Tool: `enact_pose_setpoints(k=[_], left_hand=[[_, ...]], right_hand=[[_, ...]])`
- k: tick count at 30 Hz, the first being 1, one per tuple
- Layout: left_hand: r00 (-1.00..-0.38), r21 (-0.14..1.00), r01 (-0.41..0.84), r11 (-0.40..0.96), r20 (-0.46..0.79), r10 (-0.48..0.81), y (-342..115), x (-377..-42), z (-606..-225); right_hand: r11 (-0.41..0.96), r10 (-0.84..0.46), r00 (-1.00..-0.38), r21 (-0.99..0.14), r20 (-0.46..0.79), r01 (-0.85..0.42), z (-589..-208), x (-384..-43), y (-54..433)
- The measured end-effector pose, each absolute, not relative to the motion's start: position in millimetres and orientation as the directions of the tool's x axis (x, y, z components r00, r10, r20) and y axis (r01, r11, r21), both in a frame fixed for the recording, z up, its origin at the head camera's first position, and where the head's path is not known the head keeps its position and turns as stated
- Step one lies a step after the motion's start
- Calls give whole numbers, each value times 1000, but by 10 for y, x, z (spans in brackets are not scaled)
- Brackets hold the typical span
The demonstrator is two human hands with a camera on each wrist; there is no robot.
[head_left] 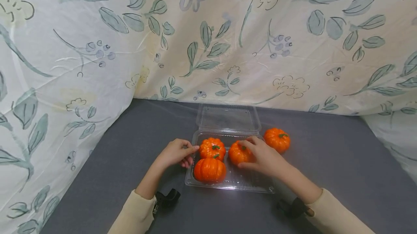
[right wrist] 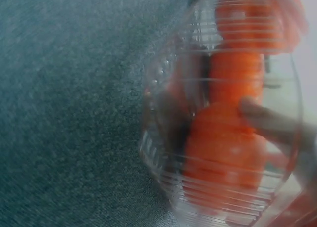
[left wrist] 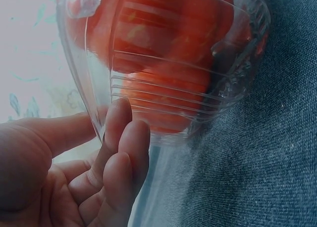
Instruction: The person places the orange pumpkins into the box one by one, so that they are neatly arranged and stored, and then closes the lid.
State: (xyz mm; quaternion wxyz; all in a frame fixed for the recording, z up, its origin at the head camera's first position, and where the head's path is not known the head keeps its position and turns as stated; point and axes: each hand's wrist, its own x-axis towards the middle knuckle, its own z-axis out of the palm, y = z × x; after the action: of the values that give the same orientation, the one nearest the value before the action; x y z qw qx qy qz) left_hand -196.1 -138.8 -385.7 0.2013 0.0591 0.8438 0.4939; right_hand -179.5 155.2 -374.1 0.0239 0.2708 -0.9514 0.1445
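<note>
From my end, the largest thing I see is a cream cloth printed with leaves and flowers, hanging behind a dark grey, cloth-covered table. On the table I have a clear plastic clamshell container, its ribbed lid folded back flat behind it. My left hand is nearly closed, pinching the container's left wall between thumb and bent fingertips. My right hand is curved about half open over a round, ribbed orange pumpkin within the container, thumb and fingers around it; I can't tell whether it touches the base. Two more glossy orange pumpkins sit in the left half, one at the rear, one in front, touching. A fourth orange pumpkin stands on the table, just beside the container's right rear corner. Smallest are the short green stems.
</note>
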Motion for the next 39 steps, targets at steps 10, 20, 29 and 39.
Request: enact_pose_setpoints(k=[10,20,29,39], left_hand=[[-912,859,-90,505,-275,306,-1399,-1969,-3848],[-910,858,-89,506,-277,309,-1398,-1980,-3841],[-910,857,-93,507,-280,307,-1400,-1989,-3847],[-909,858,-90,505,-277,310,-1403,-1998,-3866]], right_hand=[[825,-490,-868,-274,86,-493,-3736,-1803,1543],[808,-508,-858,-302,79,-506,-3654,-1814,1576],[784,-536,-843,-344,43,-516,-3531,-1839,1635],[777,-552,-833,-386,-38,-497,-3376,-1833,1702]])
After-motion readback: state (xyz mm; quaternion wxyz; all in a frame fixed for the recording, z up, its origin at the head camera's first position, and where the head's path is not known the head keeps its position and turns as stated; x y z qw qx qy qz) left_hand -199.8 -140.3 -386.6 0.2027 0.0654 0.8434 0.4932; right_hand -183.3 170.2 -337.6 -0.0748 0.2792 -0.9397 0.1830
